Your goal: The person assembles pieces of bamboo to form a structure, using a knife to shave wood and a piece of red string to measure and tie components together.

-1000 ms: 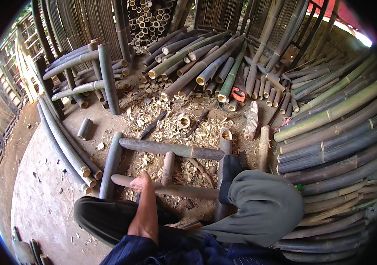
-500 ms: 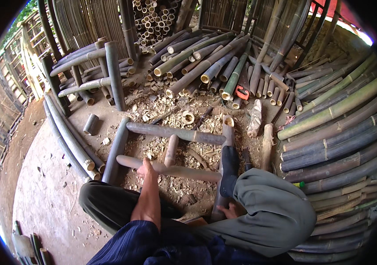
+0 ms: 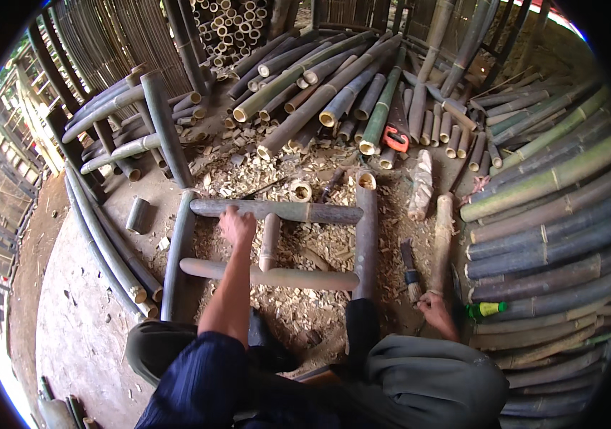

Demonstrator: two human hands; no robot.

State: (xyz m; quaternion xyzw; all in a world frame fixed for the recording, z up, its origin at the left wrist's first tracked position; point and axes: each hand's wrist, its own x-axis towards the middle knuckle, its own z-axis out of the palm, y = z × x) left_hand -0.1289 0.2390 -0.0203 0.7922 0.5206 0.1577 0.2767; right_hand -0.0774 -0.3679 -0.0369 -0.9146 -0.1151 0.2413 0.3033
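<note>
On the ground before me lies a bamboo frame with two long side poles, two crossing rails and a short upright between the rails. My left hand is at the far rail, left of the middle, its fingers curled over the rail's near side. To the right of the frame, my right hand closes around the lower end of a pale wooden mallet that lies on the ground. A dark-handled brush lies just left of that hand. My feet rest at the frame's near side.
Wood chips cover the ground within and beyond the frame. A pile of bamboo poles and an orange-handled saw lie farther off. Bamboo poles line the right. A bamboo frame stands at left; a green bottle lies at right.
My left hand has moved from the near rail to the far rail. My right hand has left the right side pole for the mallet. My right foot has come off that pole.
</note>
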